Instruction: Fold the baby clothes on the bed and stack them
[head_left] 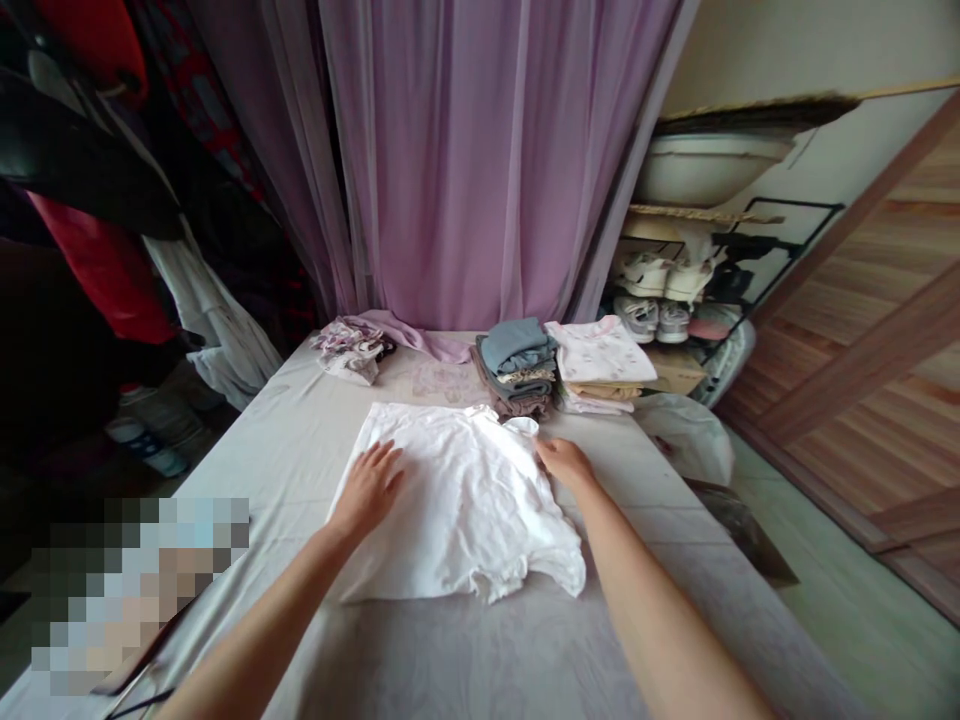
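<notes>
A white shirt (450, 500) with ruffled edges lies spread across the table in front of me, creased along its right side. My left hand (371, 485) rests flat on its left part with the fingers spread. At the shirt's upper right, my right hand (564, 462) is closed on its edge, near a small raised loop of white cloth (523, 427). The right fingertips are partly hidden by the hand itself.
Behind the shirt stand a stack of grey and brown folded clothes (517, 365) and a stack topped by a pale printed shirt (600, 350). Crumpled clothing (352, 350) lies at the back left. A purple curtain (465, 160) hangs behind; a shoe rack (660, 290) stands right.
</notes>
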